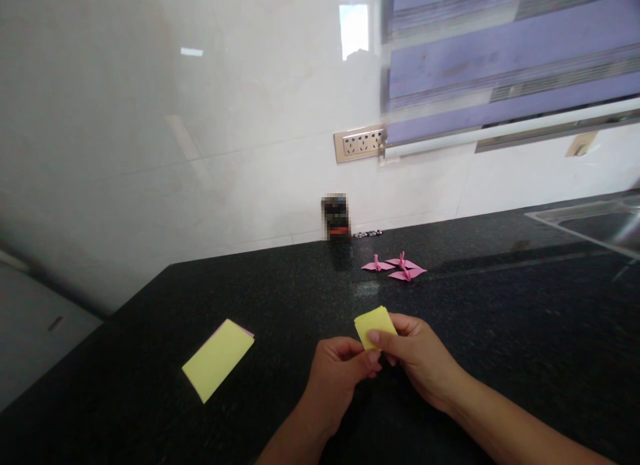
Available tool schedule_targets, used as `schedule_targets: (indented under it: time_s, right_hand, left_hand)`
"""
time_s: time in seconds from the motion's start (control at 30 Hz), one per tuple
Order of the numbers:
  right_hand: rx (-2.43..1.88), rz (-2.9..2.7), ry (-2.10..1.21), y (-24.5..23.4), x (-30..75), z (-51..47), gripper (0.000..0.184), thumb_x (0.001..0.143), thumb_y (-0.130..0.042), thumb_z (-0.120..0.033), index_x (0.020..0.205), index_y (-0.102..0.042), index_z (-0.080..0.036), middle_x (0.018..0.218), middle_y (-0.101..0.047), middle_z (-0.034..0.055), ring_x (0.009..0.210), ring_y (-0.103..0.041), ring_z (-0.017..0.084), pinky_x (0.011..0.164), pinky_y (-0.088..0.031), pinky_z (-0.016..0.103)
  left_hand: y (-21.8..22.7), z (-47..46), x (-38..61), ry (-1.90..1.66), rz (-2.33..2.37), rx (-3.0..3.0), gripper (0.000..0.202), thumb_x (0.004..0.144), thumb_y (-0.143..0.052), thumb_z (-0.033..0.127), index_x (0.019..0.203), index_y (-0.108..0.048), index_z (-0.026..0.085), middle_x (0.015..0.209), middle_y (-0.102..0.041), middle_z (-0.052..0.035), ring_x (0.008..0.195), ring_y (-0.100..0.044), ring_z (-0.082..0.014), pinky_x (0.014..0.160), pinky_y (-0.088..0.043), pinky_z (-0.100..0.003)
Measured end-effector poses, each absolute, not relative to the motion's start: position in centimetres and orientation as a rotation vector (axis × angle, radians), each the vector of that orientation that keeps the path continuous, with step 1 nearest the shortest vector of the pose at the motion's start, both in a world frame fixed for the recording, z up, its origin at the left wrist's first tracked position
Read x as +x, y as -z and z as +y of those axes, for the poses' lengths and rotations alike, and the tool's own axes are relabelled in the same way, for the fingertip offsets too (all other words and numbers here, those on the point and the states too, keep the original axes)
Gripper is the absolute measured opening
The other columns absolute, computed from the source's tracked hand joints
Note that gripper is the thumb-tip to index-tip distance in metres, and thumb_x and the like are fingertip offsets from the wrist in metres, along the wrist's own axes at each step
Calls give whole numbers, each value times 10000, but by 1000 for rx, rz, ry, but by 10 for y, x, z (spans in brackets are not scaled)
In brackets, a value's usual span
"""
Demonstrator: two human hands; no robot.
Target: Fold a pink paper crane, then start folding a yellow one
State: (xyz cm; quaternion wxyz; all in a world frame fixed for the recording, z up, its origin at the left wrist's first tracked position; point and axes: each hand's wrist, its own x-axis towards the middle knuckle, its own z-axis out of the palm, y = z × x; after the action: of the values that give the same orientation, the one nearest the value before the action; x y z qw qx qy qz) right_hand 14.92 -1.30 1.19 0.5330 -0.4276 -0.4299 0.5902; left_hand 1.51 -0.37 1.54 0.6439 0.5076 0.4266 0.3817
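Observation:
A small folded yellow paper [375, 322] is held above the black countertop [500, 332], pinched from both sides. My left hand [340, 375] grips its lower left edge between thumb and fingers. My right hand [420, 358] pinches its right side, thumb on top. Both hands are closed on the paper. To the left, a stack of yellow paper sheets [217, 360] with a pink sheet peeking out beneath lies flat on the counter.
Three pink folded paper cranes [395, 267] sit further back on the counter. A small dark box [336, 217] stands against the white tiled wall, below a socket strip [359, 144]. A steel sink [600, 222] is at the right edge.

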Motion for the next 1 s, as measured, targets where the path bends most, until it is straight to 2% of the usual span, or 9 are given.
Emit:
schedule_targets:
  time_s: [0.2,0.4,0.53,0.73,0.87,1.0]
  right_hand:
    - [-1022,-940,-1330,-17,158,-8,192,677,-632,-311,657,-605,-122,580,-536,-2,489,-415,73,429,-285,192]
    - [-1054,-979,-1364,-18,159,-9,236,673,-625,-364,648,-605,-130,552,-535,-7,463,-417,75,417,-286,193]
    - [-1083,-1035,-1346,-16,159,-8,256,680,-612,-382,643,-603,-129,556,-524,-4,465,-406,79,420,-291,197]
    - [-1082,-1090,-1359,-15,158,-9,264,693,-602,-389,638,-579,-132,561,-502,-10,482,-406,77,430,-304,190]
    - [-1033,-1108,-1391,-17,152,-12,301,658,-621,-428,744,-574,-143,652,-542,5,516,-434,84,419,-321,179]
    - [-1039,-1158,-1408,-16,146,-15,329,647,-610,-466,664,-556,-141,579,-494,-21,483,-396,74,411,-325,177]
  left_hand:
    - [-13,-4,16,-856,1011,1186,183,614,-661,274,538,-634,109,507,-609,-38,480,-495,-103,504,-355,-217]
    - [-11,-3,15,-876,980,1179,158,607,-668,268,616,-632,115,534,-591,-14,498,-484,-95,506,-340,-209]
    - [-8,-4,13,-875,1008,1249,189,601,-668,286,578,-598,112,520,-549,-2,481,-440,-86,476,-306,-201]
    - [-6,-4,11,-820,963,1335,201,641,-633,310,644,-606,111,517,-488,21,466,-364,-68,451,-248,-197]
    - [-14,-2,10,-902,945,1219,200,619,-657,305,622,-612,110,511,-506,24,470,-374,-67,469,-270,-199]
    - [-18,-1,10,-985,922,1152,204,628,-657,310,661,-626,111,535,-544,15,472,-388,-66,467,-284,-196]
